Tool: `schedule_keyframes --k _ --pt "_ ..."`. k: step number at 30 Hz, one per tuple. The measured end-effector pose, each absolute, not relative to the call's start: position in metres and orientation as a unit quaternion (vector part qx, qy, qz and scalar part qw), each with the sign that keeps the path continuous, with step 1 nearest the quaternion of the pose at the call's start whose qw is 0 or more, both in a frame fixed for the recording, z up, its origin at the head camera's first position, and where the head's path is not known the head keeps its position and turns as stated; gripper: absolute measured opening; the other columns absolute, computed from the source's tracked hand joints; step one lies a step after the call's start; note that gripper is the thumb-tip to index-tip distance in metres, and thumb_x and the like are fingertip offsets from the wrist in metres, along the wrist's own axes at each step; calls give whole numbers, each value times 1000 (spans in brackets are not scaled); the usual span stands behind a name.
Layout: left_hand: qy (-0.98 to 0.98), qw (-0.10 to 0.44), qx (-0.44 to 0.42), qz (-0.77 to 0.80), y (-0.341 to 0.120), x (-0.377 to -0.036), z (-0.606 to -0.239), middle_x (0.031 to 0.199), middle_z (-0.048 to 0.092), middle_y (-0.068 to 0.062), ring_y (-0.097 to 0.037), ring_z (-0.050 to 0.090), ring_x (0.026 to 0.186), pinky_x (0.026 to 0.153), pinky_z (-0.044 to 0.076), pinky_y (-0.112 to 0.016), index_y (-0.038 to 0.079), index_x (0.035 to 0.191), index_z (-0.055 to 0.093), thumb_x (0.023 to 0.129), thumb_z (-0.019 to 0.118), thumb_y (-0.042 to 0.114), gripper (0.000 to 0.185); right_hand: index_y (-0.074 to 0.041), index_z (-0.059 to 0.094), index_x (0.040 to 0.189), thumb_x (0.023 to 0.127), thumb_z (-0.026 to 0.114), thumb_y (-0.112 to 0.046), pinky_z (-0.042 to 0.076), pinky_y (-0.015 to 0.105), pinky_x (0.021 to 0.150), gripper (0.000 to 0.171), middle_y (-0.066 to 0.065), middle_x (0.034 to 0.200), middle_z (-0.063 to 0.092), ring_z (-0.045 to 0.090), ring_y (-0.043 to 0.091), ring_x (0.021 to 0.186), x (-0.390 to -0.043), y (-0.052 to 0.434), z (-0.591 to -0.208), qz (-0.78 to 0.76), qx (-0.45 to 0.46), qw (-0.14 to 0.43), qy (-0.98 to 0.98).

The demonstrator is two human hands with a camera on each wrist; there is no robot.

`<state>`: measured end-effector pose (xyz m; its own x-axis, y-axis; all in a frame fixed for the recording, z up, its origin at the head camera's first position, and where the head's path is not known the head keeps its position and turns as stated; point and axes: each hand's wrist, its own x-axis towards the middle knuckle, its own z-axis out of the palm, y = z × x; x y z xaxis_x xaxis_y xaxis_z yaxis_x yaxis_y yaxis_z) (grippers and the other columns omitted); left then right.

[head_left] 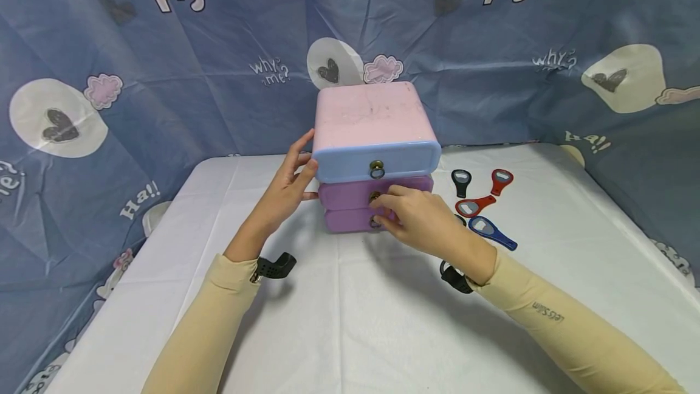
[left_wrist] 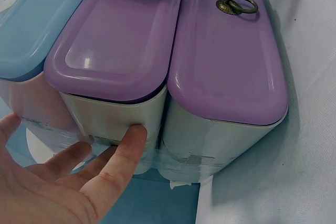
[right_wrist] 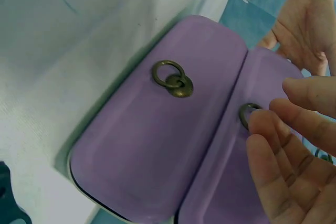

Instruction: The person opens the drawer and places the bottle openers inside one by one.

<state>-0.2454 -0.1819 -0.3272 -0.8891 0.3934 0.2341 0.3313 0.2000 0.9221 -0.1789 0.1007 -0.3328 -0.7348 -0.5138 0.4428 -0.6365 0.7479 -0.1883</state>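
Observation:
A stacked drawer box point(head_left: 372, 111) stands on the white table, with a pink top, a light blue upper drawer point(head_left: 344, 165) and two purple drawers below. Each drawer front has a bronze ring pull. My left hand point(head_left: 283, 193) rests on the left side of the box with spread fingers; in the left wrist view its fingertip touches the side by the middle drawer point(left_wrist: 115, 51). My right hand point(head_left: 418, 217) is at the middle drawer's ring pull point(right_wrist: 245, 115), which its fingers partly cover. Thumb and index finger look apart. The lowest drawer's ring pull point(right_wrist: 168, 74) is in plain sight.
Right of the box lie several small paddle-shaped items with silvery oval inserts, among them a black one point(head_left: 462, 182), a red one point(head_left: 476, 206) and a blue one point(head_left: 492, 232). Another is partly hidden behind my right hand. A printed blue cloth point(head_left: 246, 35) hangs behind the table.

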Motion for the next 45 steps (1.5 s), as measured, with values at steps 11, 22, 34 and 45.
schedule_keyframes --k 11,22,34,45 --pt "773 29 234 590 -181 -248 -327 164 35 -19 -41 48 148 103 56 -70 52 168 20 111 48 56 64 -16 83 120 96 83 -26 53 34 55 26 1 93 70 58 10 66 -181 100 -341 138 309 165 -927" --pt "774 29 233 587 -180 -248 -327 164 36 -18 -41 48 149 103 56 -70 52 168 19 112 48 55 63 -13 81 119 97 83 -24 53 34 55 26 2 91 69 59 12 70 -181 98 -344 141 302 166 -928" --pt "778 27 231 584 -181 -248 -329 164 36 -18 -40 48 149 104 56 -68 52 168 19 111 47 56 64 -12 74 102 96 79 -8 62 37 72 9 0 95 76 71 15 85 -190 99 -351 214 294 175 -915" --pt "782 25 229 579 -182 -246 -328 165 36 -17 -39 49 148 103 57 -67 55 167 18 112 48 54 62 -11 72 100 99 74 -7 58 32 71 5 -1 94 74 67 12 83 -190 100 -349 230 305 171 -908"
